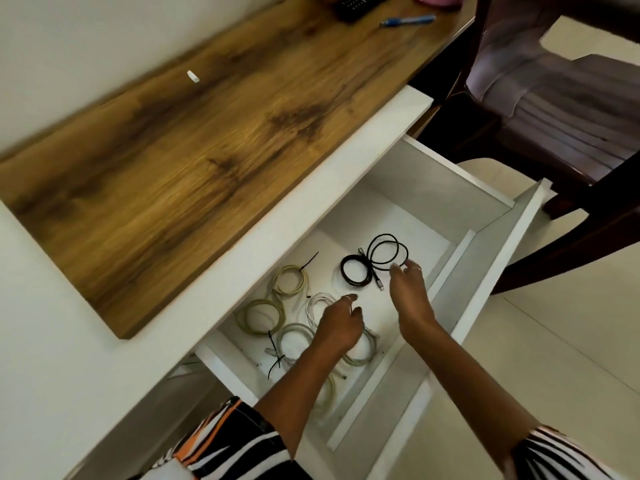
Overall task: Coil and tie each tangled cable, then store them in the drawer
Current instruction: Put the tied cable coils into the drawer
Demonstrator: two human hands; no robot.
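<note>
The white drawer point(446, 188) is pulled open below the desk. Several coiled cables lie on its floor. A black cable point(375, 263) in two loops lies toward the back, a white coil point(317, 306) sits in the middle, and beige coils point(291, 280) with black ties lie at the left. My right hand point(410, 289) hangs over the right edge of the black cable, fingers relaxed, with the fingertips at its outer loop. My left hand point(341, 323) hovers over the white coil and a grey-green coil point(360, 355), fingers loosely curled, with nothing visibly gripped.
The wood-topped desk point(173, 161) holds a small white piece point(193, 76), a blue pen point(408, 21) and a dark keyboard point(356, 3) at the far end. A dark wooden chair point(554, 98) stands to the right of the drawer.
</note>
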